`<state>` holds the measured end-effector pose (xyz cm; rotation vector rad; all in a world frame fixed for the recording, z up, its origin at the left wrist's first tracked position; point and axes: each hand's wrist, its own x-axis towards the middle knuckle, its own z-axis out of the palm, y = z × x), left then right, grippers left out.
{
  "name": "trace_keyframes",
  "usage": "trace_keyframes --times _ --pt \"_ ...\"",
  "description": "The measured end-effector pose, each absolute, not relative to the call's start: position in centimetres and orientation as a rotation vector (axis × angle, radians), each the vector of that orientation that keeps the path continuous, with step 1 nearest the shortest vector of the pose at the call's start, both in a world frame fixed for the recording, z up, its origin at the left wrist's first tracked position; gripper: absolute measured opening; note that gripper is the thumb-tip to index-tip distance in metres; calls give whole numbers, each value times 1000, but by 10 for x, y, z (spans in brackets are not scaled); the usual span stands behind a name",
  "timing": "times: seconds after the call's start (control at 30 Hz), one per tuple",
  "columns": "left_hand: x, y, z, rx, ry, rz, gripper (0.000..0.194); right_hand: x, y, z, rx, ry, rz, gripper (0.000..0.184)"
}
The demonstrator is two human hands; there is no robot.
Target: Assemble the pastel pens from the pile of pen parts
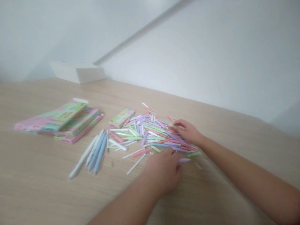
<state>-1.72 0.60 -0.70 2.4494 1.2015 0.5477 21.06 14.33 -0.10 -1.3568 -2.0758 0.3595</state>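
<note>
A loose heap of pastel pen parts (150, 131), pink, green, purple, blue and white, lies on the wooden table (35, 193). My left hand (164, 172) rests at the heap's near edge with its fingers curled, a purple piece (184, 160) at its fingertips; whether it grips it I cannot make out. My right hand (188, 131) lies on the right side of the heap, fingers bent down into the parts. To the left lie several assembled pens (93, 153), blue and white, side by side.
A stack of flat pink and green packets (58, 122) sits at the left, and one smaller packet (122, 118) by the heap. A white box (77, 72) stands at the back against the white wall.
</note>
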Motion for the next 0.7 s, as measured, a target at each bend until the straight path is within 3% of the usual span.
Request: trace_keyframes --times 0.2,0.47,0.7 --pt "-19 5 -7 2432 1179 558 28 256 163 -4 -1505 -1649 308 38" --pt "-17 7 -5 2342 1215 519 35 364 218 -33 -1863 -1140 304 36" --pt "-19 8 -8 2274 1241 515 31 415 271 -42 -2034 -1112 -32 39"
